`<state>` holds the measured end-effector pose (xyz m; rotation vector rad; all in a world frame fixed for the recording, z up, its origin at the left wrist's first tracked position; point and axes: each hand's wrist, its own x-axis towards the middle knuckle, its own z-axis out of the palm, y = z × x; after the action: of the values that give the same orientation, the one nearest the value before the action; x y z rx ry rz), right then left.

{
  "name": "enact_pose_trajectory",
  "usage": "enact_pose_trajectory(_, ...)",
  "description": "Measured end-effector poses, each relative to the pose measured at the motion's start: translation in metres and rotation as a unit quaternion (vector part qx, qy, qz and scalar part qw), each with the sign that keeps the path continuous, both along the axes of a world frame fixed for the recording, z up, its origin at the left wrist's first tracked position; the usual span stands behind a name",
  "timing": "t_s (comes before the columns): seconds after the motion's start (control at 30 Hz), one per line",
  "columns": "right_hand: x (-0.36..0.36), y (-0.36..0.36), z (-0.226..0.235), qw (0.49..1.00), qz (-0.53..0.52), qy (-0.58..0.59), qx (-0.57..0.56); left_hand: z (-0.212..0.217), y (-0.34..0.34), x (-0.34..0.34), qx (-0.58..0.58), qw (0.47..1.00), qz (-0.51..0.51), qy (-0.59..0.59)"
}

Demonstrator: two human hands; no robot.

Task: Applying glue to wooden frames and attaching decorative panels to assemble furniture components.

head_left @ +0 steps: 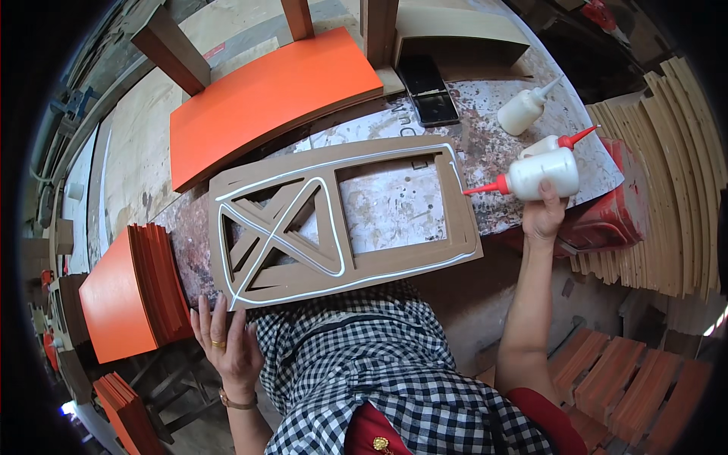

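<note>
In the head view, with the clock face centred on the brown slotted panel (340,216), the panel lies flat at the middle of the paint-spotted worktable, just beyond the person's checked apron (356,356). It has crossed bars on its nine o'clock side and a rectangular opening on its three o'clock side. A white bead (271,236) runs along its borders and over the crossed bars.

The right hand (544,214), at three o'clock, grasps a white bottle (542,174) laid nearly level, its red nozzle aimed toward nine o'clock. The nozzle tip is over the panel's right bar; whether it touches cannot be told.

The left hand (232,353), between seven and eight o'clock, is unclenched and grips nothing, fingers spread at the panel's near corner; contact there is unclear.

A bottle with a pale nozzle (522,112) stands at two o'clock, and a second red-nozzled bottle (540,145) sits partly hidden behind the held one. A black case (428,91) lies at one o'clock, a large orange board (273,98) at eleven, and a stack of orange boards (125,288) between eight and nine. Pale wooden strips (667,174) are piled far out at three o'clock.
</note>
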<state>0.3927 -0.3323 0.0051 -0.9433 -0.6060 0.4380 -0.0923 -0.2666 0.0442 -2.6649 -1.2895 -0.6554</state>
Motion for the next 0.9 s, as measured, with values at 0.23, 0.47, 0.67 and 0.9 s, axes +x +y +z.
enact_pose_trajectory(0.23,0.042,-0.064,-0.039,0.984,0.101,0.144,0.028,0.029,0.032,-0.004,0.004,0.999,-0.031,-0.032)
enact_pose_trajectory(0.47,0.049,-0.033,-0.038,0.860,0.224,0.451,0.085,0.043,0.079,0.006,-0.050,0.993,-0.073,-0.074)
enact_pose_trajectory(0.67,0.027,-0.012,-0.046,0.827,0.256,0.489,0.107,0.049,0.103,0.065,-0.127,0.971,-0.202,-0.030)
enact_pose_trajectory(0.9,0.041,-0.025,-0.059,0.755,0.263,0.581,0.153,0.023,0.036,0.123,-0.121,0.925,-0.359,0.034)
